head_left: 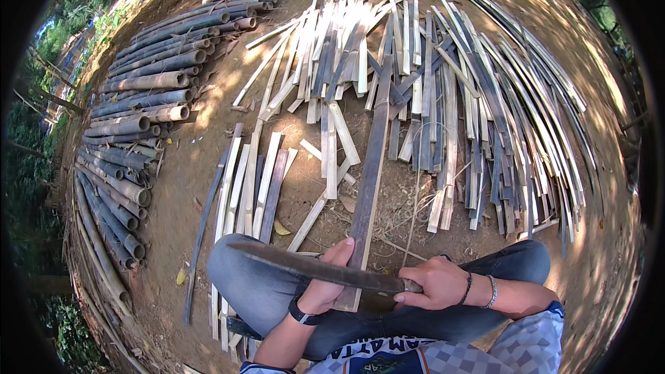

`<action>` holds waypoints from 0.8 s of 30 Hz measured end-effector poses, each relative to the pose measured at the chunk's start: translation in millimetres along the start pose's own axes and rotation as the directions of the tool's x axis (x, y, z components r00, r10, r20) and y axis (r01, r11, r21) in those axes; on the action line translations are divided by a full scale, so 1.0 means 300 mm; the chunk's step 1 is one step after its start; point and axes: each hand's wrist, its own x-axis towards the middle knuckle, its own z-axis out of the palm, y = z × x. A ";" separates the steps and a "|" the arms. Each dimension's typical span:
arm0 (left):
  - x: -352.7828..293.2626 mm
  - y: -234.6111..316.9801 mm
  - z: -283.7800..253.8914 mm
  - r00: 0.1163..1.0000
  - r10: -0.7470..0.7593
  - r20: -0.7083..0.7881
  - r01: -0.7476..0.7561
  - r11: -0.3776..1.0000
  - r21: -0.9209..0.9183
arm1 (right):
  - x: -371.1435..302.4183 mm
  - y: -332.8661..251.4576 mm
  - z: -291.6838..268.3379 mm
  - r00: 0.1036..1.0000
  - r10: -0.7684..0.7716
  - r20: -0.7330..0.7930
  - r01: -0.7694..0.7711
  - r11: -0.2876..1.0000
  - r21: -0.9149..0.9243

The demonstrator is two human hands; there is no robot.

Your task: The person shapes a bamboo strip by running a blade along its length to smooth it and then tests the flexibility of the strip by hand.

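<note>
My right hand (436, 282) is closed around the handle of a machete (305, 261), its long dark blade pointing left across my lap and over my left hand. A long dark bamboo strip (367, 208) runs away from my lap toward the far pile. My left hand (327, 280) grips this strip near its close end, just under the blade; part of that hand is hidden by the machete. The strip's near end shows beneath the blade, between my legs.
Several whole bamboo poles (156, 82) lie stacked at the left. Split bamboo strips (346, 34) are heaped ahead, and longer slats (540, 111) fan out at the right. More strips (235, 180) lie beside my left knee. Thin shavings (398, 220) litter the brown dirt ground.
</note>
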 end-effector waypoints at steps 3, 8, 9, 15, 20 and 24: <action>-0.021 0.059 0.013 0.989 -0.055 0.139 0.073 0.988 -0.133 | 0.012 0.026 -0.005 0.994 0.092 -0.055 -0.092 0.996 -0.004; -0.029 0.082 0.042 0.995 0.100 0.019 -0.099 0.994 -0.057 | 0.017 -0.008 -0.024 0.982 0.182 0.050 -0.187 0.970 0.153; -0.028 0.088 0.024 0.997 0.070 0.039 -0.068 0.996 -0.051 | 0.007 -0.041 -0.010 0.997 0.072 0.040 -0.073 0.997 0.027; -0.014 0.024 0.004 0.996 0.049 -0.071 -0.044 0.996 0.074 | 0.020 0.000 -0.001 0.986 0.167 0.015 -0.167 0.971 0.168; -0.026 0.088 0.028 0.998 -0.054 0.018 0.056 0.979 -0.195 | -0.018 -0.045 0.038 0.996 -0.058 0.075 0.046 0.987 0.155; -0.030 0.110 0.051 1.000 -0.028 0.003 0.028 0.974 -0.225 | 0.009 -0.037 0.005 1.000 0.004 0.026 -0.005 0.999 0.047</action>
